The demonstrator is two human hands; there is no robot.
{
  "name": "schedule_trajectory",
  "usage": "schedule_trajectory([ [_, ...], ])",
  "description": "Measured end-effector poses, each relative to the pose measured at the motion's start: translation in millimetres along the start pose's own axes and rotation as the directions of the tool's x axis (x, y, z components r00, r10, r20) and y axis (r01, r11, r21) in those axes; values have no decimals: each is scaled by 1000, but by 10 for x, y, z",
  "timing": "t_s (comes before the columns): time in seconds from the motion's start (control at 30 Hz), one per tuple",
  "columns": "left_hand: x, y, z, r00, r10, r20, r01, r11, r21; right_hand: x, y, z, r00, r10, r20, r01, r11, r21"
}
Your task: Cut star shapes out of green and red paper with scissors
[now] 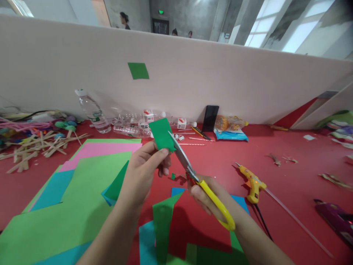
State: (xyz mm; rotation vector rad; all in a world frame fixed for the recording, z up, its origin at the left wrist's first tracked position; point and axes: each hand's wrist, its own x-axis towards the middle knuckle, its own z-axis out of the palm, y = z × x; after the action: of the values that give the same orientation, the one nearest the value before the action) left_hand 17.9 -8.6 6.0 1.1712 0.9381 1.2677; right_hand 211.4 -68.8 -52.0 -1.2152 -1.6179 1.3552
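Note:
My left hand (147,162) pinches a small piece of green paper (161,133) by its lower part, held up above the table. In my right hand (205,193) is a pair of scissors with yellow handles (217,206); the blades point up and left, at the right edge of the green paper. How far the blades are parted is hard to make out. Below the hands, a tiny green scrap (173,176) rests on the red table. Green and blue paper offcuts (162,224) lie nearest to me, around a red sheet or patch of tabletop.
Large coloured sheets (91,184) spread out at left, near wooden sticks (24,151). Plastic bottles (93,112), a dark phone (210,117) and a snack packet (231,129) line the white partition (193,77). A yellow glue gun (252,182) and a purple one (335,221) lie right.

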Motion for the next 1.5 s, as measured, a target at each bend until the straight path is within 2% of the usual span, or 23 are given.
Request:
schedule_trajectory([
  [0.13, 23, -28, -31, 998, 0, -62, -1, 1000, -19, 6, 12, 4, 1000, -11, 14, 11, 999, -38],
  [0.33, -8, -73, 24, 999, -27, 34, 31, 995, -99, -10, -75, 65, 999, -3, -48, 1, 999, -47],
  [0.43, -18, -38, 53, 999, -31, 27, 34, 994, -108, -7, -127, 80, 997, 7, -74, -12, 998, -68],
  [0.67, 15, -36, 0, 999, -48, -6, 46, 982, -185, 16, -140, 63, 1000, -2, -24, 0, 995, -102],
  [0.83, 13, -38, 9, 992, 121, -44, -122, 992, -27, -23, -127, -4, 998, 0, 59, 4, 998, -68],
  [0.9, 9, -20, -4, 987, 153, -48, -151, 987, 53, -39, -137, -33, 997, 20, 71, -14, 996, -84],
  [1.2, -13, 92, -84, 993, 112, -26, -105, 974, 200, -57, -193, -76, 997, 8, 75, 4, 987, -163],
  [1.5, 6, 112, -111, 998, 63, 0, -61, 974, 216, -62, -158, -80, 996, 23, 89, -10, 990, -139],
])
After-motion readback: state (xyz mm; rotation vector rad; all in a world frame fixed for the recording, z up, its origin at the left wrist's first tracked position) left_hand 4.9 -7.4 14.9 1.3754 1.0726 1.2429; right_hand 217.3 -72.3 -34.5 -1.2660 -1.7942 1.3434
